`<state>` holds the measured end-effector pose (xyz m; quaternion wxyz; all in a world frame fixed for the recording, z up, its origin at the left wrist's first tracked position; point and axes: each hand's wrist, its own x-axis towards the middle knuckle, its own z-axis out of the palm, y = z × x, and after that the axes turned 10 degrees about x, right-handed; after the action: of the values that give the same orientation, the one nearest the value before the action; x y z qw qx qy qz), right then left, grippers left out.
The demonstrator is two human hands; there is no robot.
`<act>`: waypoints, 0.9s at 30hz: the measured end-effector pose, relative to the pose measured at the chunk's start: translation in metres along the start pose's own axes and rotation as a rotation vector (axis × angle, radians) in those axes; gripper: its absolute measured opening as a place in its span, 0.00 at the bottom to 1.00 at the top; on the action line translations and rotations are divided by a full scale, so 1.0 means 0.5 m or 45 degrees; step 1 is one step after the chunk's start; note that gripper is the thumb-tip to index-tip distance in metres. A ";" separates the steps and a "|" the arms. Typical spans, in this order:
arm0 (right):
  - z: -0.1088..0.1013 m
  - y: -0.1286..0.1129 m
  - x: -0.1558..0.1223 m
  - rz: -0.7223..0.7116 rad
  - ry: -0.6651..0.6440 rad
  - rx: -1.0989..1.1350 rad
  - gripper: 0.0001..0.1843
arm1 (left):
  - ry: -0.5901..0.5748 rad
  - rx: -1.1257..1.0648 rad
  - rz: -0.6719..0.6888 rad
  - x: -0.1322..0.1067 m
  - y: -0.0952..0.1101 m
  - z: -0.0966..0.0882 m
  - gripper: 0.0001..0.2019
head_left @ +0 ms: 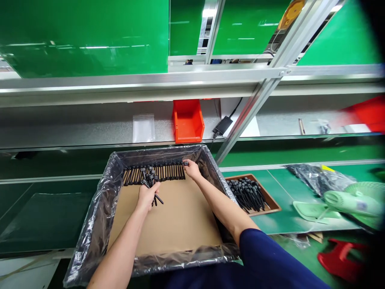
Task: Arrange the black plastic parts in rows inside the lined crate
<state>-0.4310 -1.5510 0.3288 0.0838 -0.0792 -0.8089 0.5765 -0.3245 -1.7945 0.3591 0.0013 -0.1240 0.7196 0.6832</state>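
My left hand (147, 196) is closed around a bunch of black rods with thick heads (151, 176), their thin ends sticking out below the fingers. My right hand (192, 170) pinches a single black rod (185, 163) by its head at the right end of a row. That row of black rods (168, 171) lies side by side along the far edge of a brown cardboard sheet (180, 216). The sheet covers the bottom of a box lined with clear plastic (93, 216). The bunch in my left hand hides part of the row.
Right of the box, a brown tray (273, 204) holds a pile of similar rods. Beyond it are a light green fan (351, 202) and a plastic bag (319, 178). A red bin (189, 124), a clear bag (143, 128) and a black power adapter (223, 126) sit on the shelf behind.
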 end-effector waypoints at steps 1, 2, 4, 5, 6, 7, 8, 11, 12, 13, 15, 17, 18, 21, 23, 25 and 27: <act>-0.004 0.020 0.000 0.001 -0.032 -0.148 0.16 | -0.020 -0.004 0.001 0.000 -0.001 0.000 0.17; -0.006 0.040 -0.001 0.009 -0.077 -0.239 0.17 | -0.035 -0.009 -0.004 0.000 -0.002 0.000 0.16; -0.007 0.077 -0.003 0.058 -0.157 -0.356 0.15 | -0.048 -0.015 -0.025 0.001 -0.003 0.000 0.14; -0.007 0.092 -0.002 0.082 -0.184 -0.419 0.13 | -0.049 -0.012 -0.031 0.001 -0.003 0.000 0.13; -0.007 0.105 0.000 0.098 -0.195 -0.485 0.11 | -0.048 -0.008 -0.031 0.001 -0.003 0.000 0.12; -0.007 0.115 0.003 0.106 -0.196 -0.546 0.10 | -0.045 -0.004 -0.026 0.001 -0.002 0.001 0.11; -0.006 0.123 0.007 0.109 -0.192 -0.594 0.10 | -0.042 0.000 -0.024 0.001 -0.001 0.001 0.11; -0.002 0.135 0.019 0.115 -0.211 -0.697 0.08 | -0.051 0.003 -0.047 -0.002 0.003 0.004 0.12; 0.001 0.136 0.023 0.116 -0.223 -0.730 0.08 | -0.059 0.001 -0.063 -0.003 0.004 0.005 0.12; 0.003 0.135 0.027 0.115 -0.234 -0.760 0.08 | -0.065 -0.001 -0.078 -0.004 0.005 0.005 0.12; 0.007 0.132 0.032 0.109 -0.249 -0.788 0.10 | -0.075 -0.007 -0.094 -0.005 0.007 0.005 0.13; 0.008 0.125 0.034 0.109 -0.239 -0.786 0.14 | -0.078 -0.016 -0.098 -0.004 0.008 0.004 0.14; 0.007 0.121 0.033 0.113 -0.224 -0.788 0.16 | -0.079 -0.023 -0.095 -0.004 0.008 0.003 0.14; 0.002 0.106 0.028 0.134 -0.179 -0.784 0.19 | -0.090 -0.043 -0.080 -0.003 0.007 0.001 0.15; -0.001 0.097 0.021 0.175 -0.187 -0.753 0.16 | -0.097 -0.050 -0.068 -0.004 0.007 0.001 0.15; -0.005 0.090 0.014 0.215 -0.182 -0.686 0.12 | -0.097 -0.057 -0.068 -0.005 0.009 0.001 0.15; -0.007 0.085 0.008 0.214 -0.141 -0.562 0.10 | -0.088 -0.084 -0.082 -0.007 0.011 0.002 0.15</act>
<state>-0.4329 -1.5331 0.2902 -0.0281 -0.1310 -0.9092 0.3942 -0.3224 -1.7929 0.3649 0.0440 -0.1232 0.6920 0.7100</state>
